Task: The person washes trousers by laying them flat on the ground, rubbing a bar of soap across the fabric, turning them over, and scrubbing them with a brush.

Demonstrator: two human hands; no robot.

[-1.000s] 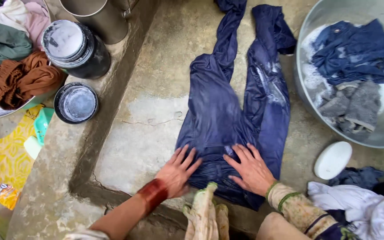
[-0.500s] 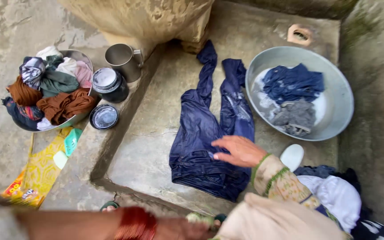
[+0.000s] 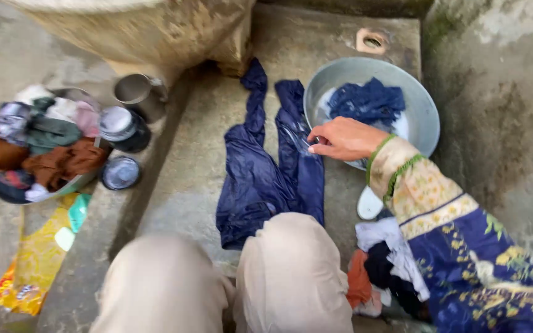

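Reaching over the wet slab (image 3: pixel 186 172), the right hand (image 3: pixel 340 139) is seen pinching a leg of the blue trousers (image 3: pixel 266 179), spread flat beside the metal basin (image 3: pixel 424 117); the left hand is hidden.

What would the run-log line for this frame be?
scene: concrete wash slab | right hand: on wet navy trousers by metal basin | left hand: not in view | clothes pile at left
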